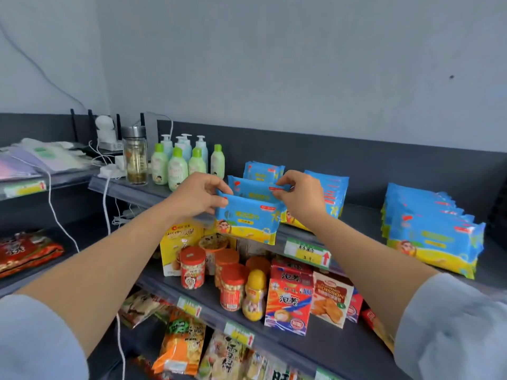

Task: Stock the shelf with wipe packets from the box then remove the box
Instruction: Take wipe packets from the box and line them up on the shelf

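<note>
Holding a blue and yellow wipe packet, the front packet (pixel 247 220), upright at the front edge of the top shelf (pixel 362 215). Its bottom edge hangs down over the shelf lip. My left hand (pixel 197 196) has its fingers curled over the top left corner, with the thumb in front, so that's a firm grip.

My right hand (pixel 299 196) is pinching the top right corner of the second packet (pixel 255 187), which stands just behind the first, right by its red tab. Can't really tell if those fingers are also touching the front one, they're too bunched up.

More of the same wipes are already on the shelf:
- A short row (pixel 263 171) stands behind the two I'm holding.
- A stack (pixel 333 193) sits just past my right hand.
- A bigger pile (pixel 433 237) is well off to the right.

Further left on the same shelf are some green-capped lotion bottles (pixel 175 167) and a glass bottle (pixel 135 160) with a metal lid. A price tag (pixel 307 252) is clipped to the shelf edge below my right wrist. The shelf underneath has red-lidded jars (pixel 193 267) and snack boxes (pixel 290 297).
</note>
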Available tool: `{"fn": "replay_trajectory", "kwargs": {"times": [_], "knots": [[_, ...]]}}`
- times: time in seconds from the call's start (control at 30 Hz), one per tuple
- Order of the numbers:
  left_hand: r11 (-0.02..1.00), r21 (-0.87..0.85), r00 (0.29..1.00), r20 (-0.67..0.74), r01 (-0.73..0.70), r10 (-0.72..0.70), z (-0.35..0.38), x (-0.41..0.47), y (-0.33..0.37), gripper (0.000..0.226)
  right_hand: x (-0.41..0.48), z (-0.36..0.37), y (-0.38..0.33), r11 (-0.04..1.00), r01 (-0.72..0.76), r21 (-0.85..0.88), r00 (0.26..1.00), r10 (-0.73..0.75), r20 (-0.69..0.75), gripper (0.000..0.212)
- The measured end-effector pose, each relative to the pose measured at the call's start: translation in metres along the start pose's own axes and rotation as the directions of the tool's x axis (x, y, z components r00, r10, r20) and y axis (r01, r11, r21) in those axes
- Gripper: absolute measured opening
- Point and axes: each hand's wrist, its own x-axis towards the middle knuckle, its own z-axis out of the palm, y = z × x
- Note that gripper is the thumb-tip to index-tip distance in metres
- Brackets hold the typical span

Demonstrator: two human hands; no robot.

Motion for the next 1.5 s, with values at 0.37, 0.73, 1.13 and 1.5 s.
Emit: {"fn": "replay_trajectory", "kwargs": {"times": [0.37,0.73,1.13,1.5], "knots": [[0.998,-0.022,0.998,0.021,-0.052,0.052,-0.023,0.107,-0.041,0.020,0.097,0.056,0.008,0.987,-0.109,-0.115,0.994,0.105,-0.043,0.015],[0.994,-0.018,0.980,0.168,-0.104,0.105,-0.034,0.198,-0.098,0.022,0.166,0.109,0.031,0.915,-0.271,-0.300,0.958,0.285,0.005,0.013],[0.974,0.143,0.979,0.130,-0.174,0.156,-0.012,0.246,-0.125,0.016,0.191,0.128,0.053,0.760,-0.237,-0.605,0.961,0.274,-0.034,0.013],[0.921,0.289,0.962,0.164,-0.261,0.220,0.017,0.262,-0.127,0.038,0.198,0.125,0.065,0.797,-0.237,-0.556,0.952,0.304,0.028,0.023]]}}
